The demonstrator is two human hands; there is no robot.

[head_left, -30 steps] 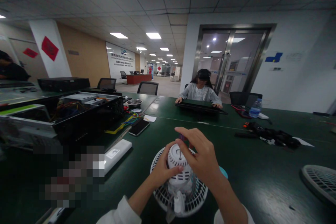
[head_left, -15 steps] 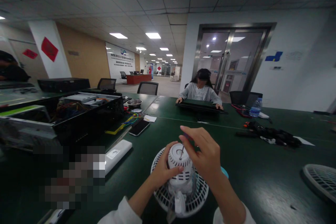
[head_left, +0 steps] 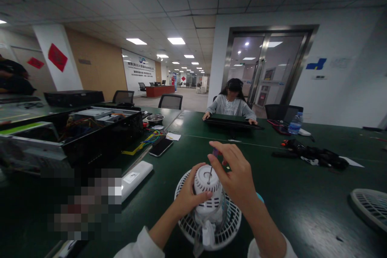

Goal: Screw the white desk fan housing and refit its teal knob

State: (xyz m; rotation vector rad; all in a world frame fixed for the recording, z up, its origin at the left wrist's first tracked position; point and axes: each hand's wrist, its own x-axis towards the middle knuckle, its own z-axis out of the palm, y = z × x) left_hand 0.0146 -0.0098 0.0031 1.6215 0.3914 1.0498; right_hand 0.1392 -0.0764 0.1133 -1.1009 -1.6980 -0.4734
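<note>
The left hand [head_left: 187, 197] was closed round the white motor housing [head_left: 207, 205] of a small fan, its fingers wrapped behind the drum out of sight and its thumb [head_left: 202, 196] pressed across the near side. The right hand [head_left: 236, 175] pinched a small screwdriver [head_left: 210, 171] between curled fingertips [head_left: 222, 150] – only a bit of purple handle showed between them – and the thin metal shaft slanted down from those fingertips into the flat top of the housing. The housing was a ribbed white drum standing upright, slotted round its side, with a white stem hanging below it toward the camera. It sat on the round white fan grille [head_left: 226, 229], which lay flat on the dark green table [head_left: 302, 193] directly beneath both hands. A sliver of something teal [head_left: 260, 198] peeked out just past the right wrist. Left of the left hand's fingers lay a white oblong device [head_left: 133, 175] and, farther off, a dark phone [head_left: 160, 147]. Beyond those stood an open black computer case [head_left: 99, 137] – coloured wires and metal parts showed inside it. Past the case sat a metal bowl [head_left: 154, 119]; its contents could not be made out. Well beyond the right hand's fingertips a person [head_left: 231, 105] sat with both hands on a flat black unit. A second grille [head_left: 370, 207] lay far to the right of the fingers.
</note>
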